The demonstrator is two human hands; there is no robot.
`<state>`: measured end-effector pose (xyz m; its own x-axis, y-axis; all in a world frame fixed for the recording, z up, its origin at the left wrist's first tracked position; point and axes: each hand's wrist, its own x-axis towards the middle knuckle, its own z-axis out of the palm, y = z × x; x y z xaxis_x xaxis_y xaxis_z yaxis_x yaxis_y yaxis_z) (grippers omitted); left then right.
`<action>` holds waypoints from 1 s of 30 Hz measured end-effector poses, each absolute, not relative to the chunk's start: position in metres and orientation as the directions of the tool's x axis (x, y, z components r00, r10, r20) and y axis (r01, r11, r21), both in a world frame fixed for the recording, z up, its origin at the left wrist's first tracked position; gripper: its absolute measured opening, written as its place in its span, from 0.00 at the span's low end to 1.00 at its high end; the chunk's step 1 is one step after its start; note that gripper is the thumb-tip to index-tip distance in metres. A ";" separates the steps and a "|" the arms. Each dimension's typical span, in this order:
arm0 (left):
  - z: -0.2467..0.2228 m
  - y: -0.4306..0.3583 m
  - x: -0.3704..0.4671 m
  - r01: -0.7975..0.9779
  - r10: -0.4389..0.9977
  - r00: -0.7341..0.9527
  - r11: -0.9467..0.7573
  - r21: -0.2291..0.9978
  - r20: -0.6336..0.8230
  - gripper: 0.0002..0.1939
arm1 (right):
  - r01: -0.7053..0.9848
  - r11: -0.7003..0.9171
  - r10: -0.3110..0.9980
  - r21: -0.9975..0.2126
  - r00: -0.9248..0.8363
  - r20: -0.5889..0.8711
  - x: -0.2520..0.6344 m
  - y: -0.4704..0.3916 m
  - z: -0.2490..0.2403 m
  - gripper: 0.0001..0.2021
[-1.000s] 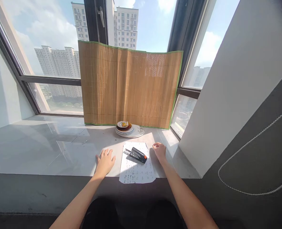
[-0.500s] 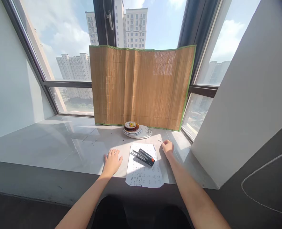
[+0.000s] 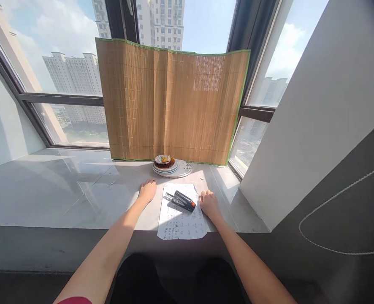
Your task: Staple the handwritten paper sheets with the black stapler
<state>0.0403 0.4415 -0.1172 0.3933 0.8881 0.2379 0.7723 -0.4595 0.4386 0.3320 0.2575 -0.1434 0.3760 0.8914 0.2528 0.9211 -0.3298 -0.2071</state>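
Paper [image 3: 182, 226], white with dark handwriting

tan striped mat [image 3: 177, 105] at 12 o'clock, green edging [image 3: 239, 105], white sheet [image 3: 180, 226] at 6, black-orange tool [image 3: 187, 199]

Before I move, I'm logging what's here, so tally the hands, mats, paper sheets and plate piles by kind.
Left hand and right hand: 2
Mat: 1
Sheet: 1
Plate pile: 1
Total: 5
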 end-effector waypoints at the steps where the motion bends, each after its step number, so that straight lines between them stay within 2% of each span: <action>1: -0.120 0.439 0.040 0.767 0.884 0.400 -0.467 0.439 0.242 0.16 | 0.919 -0.333 0.891 -0.210 0.379 0.248 0.332 0.258 -0.142 0.11; 7: -0.133 0.407 0.030 0.777 0.881 0.399 -0.472 0.416 0.254 0.12 | 0.917 -0.338 0.893 -0.214 0.384 0.235 0.331 0.255 -0.140 0.11; 12: -0.140 0.375 0.024 0.731 0.859 0.428 -0.512 0.452 0.281 0.19 | 0.921 -0.323 0.898 -0.216 0.371 0.237 0.330 0.253 -0.138 0.12; 16: -0.138 0.367 0.025 0.735 0.850 0.431 -0.526 0.427 0.305 0.25 | 0.924 -0.318 0.900 -0.212 0.365 0.239 0.329 0.252 -0.136 0.12; 23: -0.132 0.364 0.024 0.704 0.814 0.500 -0.580 0.409 0.295 0.19 | 0.923 -0.315 0.895 -0.223 0.367 0.255 0.330 0.253 -0.137 0.12; 30: -0.127 0.359 0.023 0.701 0.800 0.508 -0.600 0.386 0.320 0.18 | 0.918 -0.331 0.892 -0.220 0.380 0.244 0.330 0.253 -0.136 0.12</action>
